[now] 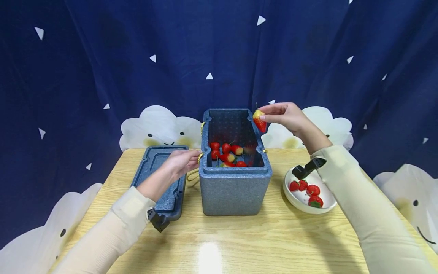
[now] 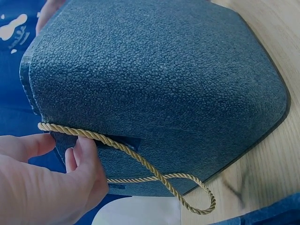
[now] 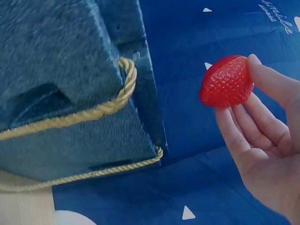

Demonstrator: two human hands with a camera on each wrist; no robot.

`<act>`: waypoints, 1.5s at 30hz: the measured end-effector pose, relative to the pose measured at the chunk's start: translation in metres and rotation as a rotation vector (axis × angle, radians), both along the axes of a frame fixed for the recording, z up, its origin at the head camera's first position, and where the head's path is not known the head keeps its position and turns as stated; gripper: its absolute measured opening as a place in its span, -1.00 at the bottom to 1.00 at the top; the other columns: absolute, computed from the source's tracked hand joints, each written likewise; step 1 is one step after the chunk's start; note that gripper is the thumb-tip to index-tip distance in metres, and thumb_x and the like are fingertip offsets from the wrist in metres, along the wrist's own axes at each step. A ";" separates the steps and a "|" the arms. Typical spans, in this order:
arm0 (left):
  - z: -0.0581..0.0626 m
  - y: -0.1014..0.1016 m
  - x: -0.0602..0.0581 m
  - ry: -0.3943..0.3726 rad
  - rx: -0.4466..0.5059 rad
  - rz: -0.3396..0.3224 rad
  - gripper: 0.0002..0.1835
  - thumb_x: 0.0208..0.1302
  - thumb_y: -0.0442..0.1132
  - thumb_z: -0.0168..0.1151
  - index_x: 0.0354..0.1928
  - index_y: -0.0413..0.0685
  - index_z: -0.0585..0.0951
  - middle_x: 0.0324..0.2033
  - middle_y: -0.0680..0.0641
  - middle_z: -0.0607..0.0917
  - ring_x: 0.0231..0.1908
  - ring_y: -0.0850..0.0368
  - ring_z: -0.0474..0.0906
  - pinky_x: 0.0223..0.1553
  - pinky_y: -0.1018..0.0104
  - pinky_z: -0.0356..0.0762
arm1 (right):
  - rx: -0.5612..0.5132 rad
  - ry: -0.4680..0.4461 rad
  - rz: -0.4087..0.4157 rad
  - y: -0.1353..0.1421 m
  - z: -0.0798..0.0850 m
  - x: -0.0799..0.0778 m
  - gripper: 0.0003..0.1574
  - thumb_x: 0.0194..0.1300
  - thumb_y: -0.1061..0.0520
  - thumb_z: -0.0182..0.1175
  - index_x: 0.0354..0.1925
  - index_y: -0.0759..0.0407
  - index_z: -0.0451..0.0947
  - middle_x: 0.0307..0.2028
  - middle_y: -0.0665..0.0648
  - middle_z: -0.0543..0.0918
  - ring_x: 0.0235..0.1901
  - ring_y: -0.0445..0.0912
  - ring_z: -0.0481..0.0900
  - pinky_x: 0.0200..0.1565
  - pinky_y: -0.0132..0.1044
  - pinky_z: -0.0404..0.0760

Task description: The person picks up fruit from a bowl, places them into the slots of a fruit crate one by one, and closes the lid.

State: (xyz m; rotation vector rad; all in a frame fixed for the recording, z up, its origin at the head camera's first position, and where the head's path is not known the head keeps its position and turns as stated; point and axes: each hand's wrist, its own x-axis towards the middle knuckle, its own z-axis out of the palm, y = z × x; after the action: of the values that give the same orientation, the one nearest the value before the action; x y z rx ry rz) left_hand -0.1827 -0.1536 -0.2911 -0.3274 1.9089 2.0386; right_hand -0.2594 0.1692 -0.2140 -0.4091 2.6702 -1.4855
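My right hand (image 1: pixel 285 114) pinches a red and yellow strawberry (image 1: pixel 261 123) between thumb and fingers, just above the right rim of a blue-grey foam box (image 1: pixel 236 194). In the right wrist view the strawberry's red tip (image 3: pixel 226 80) faces the camera. Several strawberries (image 1: pixel 226 157) lie inside the open box. My left hand (image 1: pixel 181 163) grips the box's left edge from outside. In the left wrist view its thumb and curled fingers (image 2: pixel 86 154) meet the box edge beside the gold rope handle (image 2: pixel 145 161).
Right of the box, a white bowl (image 1: pixel 289 192) holds several strawberries (image 1: pixel 313 190). The box lid (image 1: pixel 171 196) lies left of the box, under my left forearm. Everything stands on a wooden table (image 1: pixel 260 239), with a dark blue curtain (image 1: pixel 178 34) behind.
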 end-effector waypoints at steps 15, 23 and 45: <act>0.000 -0.002 0.001 -0.007 -0.008 0.009 -0.66 0.41 -0.26 0.04 0.13 -0.30 0.42 -0.41 0.09 0.57 -0.37 0.33 0.54 0.04 0.38 0.61 | -0.066 -0.018 0.029 -0.020 0.009 -0.010 -0.42 0.16 -0.09 0.37 0.08 0.15 0.59 -0.25 -0.20 0.72 -0.07 -0.16 0.57 0.35 -0.04 0.43; -0.002 -0.002 0.000 -0.009 -0.011 0.016 -0.63 0.40 -0.27 0.05 0.16 -0.32 0.42 -0.42 0.09 0.59 -0.37 0.34 0.55 0.01 0.41 0.62 | -0.079 -0.001 0.048 -0.031 0.012 -0.015 -0.44 0.16 -0.08 0.37 0.07 0.13 0.60 -0.24 -0.18 0.73 -0.06 -0.15 0.58 0.36 -0.01 0.42; 0.000 0.001 0.003 0.005 0.030 0.001 -0.54 0.41 -0.29 0.02 0.27 -0.38 0.34 -0.28 0.02 0.57 -0.30 0.32 0.56 0.33 0.18 0.45 | -0.152 0.063 0.082 -0.069 0.024 -0.023 -0.52 0.19 -0.02 0.35 0.05 0.13 0.62 -0.17 -0.11 0.74 -0.09 -0.19 0.63 0.27 -0.13 0.54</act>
State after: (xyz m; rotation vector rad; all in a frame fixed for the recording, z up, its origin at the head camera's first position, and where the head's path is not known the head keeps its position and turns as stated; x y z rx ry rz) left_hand -0.1797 -0.1526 -0.2906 -0.3163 1.8788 2.0685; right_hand -0.2827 0.1007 -0.1899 -0.5764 2.5602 -1.6842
